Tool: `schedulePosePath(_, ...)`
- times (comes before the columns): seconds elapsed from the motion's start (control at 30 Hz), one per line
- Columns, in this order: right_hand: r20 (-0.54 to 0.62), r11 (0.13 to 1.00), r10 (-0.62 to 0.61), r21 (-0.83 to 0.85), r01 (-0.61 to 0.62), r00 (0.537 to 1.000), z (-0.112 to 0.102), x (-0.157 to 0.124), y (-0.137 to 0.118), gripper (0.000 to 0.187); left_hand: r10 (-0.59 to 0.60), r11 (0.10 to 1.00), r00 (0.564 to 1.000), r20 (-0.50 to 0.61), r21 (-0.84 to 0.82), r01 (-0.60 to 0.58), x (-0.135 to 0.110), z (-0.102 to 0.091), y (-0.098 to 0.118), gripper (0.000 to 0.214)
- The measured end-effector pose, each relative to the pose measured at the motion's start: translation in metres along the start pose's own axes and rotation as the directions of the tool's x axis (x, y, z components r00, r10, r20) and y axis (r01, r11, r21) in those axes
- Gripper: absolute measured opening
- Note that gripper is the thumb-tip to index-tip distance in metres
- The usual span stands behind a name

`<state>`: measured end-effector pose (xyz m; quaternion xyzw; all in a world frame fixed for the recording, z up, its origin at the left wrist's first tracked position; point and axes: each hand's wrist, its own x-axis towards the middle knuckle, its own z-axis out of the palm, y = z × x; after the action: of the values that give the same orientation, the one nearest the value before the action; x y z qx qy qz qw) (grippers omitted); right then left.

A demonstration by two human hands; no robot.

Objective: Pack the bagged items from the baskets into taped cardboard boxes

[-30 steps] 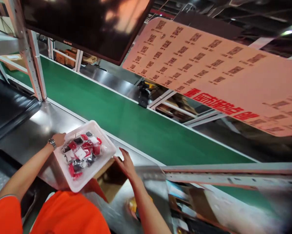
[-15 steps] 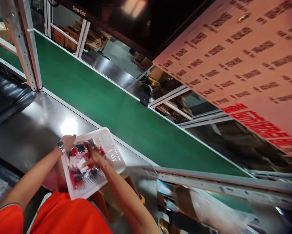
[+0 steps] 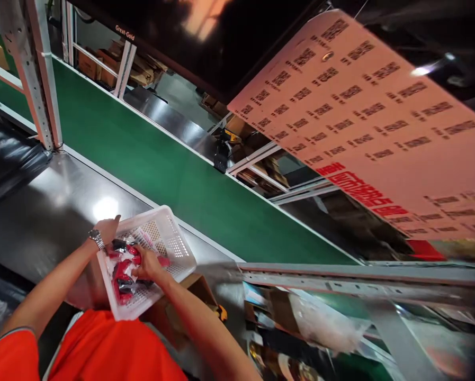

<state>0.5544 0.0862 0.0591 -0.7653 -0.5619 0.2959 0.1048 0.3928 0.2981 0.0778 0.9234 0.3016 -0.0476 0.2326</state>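
A white perforated plastic basket (image 3: 184,244) sits tilted in front of me, its near side close to my body. Inside, mostly toward its left half, lie several red and black items in clear plastic bags (image 3: 122,271), some with white labels. At the basket's upper left edge is my left hand (image 3: 107,230), closed on the rim, with a watch on the wrist. My right hand (image 3: 148,264) reaches into the basket from the right, its fingers curled on a red bagged item (image 3: 133,256). What exactly the bags contain is too small to tell.
Beyond the shiny metal table (image 3: 68,185) runs a green conveyor belt (image 3: 173,169). A dark monitor (image 3: 173,37) and a board with printed codes (image 3: 340,121) hang above. An open cardboard box (image 3: 199,291) is right of the basket; a metal post (image 3: 42,100) stands left.
My right hand has shifted slightly among the bagged items, and these are rearranged, baring more of the basket's far floor. The left hand stays on the rim. The view has turned a little right.
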Motion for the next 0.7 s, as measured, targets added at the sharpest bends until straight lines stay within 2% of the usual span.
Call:
schedulePosePath(0.07,-0.051,0.999,-0.043,0.020,0.044,0.998,-0.002,-0.006,0.000,0.080,0.027,1.000,0.999,-0.044,0.004,-0.027,-0.005,-0.003,0.003,0.071)
schedulePosePath(0.13,-0.127,0.997,-0.068,0.031,0.073,0.990,-0.006,-0.015,0.001,0.074,0.098,0.994,0.986,-0.133,-0.031,-0.102,-0.013,-0.003,0.010,0.068)
schedulePosePath(0.2,-0.219,0.993,-0.093,0.050,0.106,0.971,-0.015,-0.027,0.004,0.070,0.193,0.969,0.955,-0.224,-0.106,-0.221,-0.026,0.003,0.021,0.062)
schedulePosePath(0.27,-0.308,0.986,-0.119,0.075,0.149,0.944,-0.028,-0.045,0.008,0.069,0.251,0.941,0.939,-0.234,-0.170,-0.294,-0.040,0.013,0.035,0.060)
schedulePosePath(0.33,-0.409,0.973,-0.137,0.116,0.200,0.902,-0.043,-0.067,0.012,0.068,0.220,0.958,0.967,-0.124,-0.159,-0.239,-0.053,0.025,0.050,0.066)
schedulePosePath(0.4,-0.517,0.958,-0.127,0.158,0.241,0.846,-0.059,-0.094,0.016,0.067,0.137,0.986,0.991,-0.015,-0.093,-0.137,-0.062,0.037,0.063,0.079)
schedulePosePath(0.5,-0.639,0.943,-0.074,0.205,0.262,0.765,-0.074,-0.141,0.025,0.065,0.025,0.999,0.995,0.094,0.021,-0.027,-0.068,0.052,0.079,0.115)
schedulePosePath(0.6,-0.730,0.943,0.030,0.247,0.222,0.683,-0.065,-0.189,0.048,0.062,-0.106,0.987,0.971,0.216,0.145,0.075,-0.067,0.063,0.091,0.147)
schedulePosePath(0.7,-0.779,0.940,0.134,0.296,0.171,0.612,-0.033,-0.226,0.084,0.064,-0.193,0.969,0.940,0.280,0.205,0.138,-0.064,0.071,0.101,0.154)
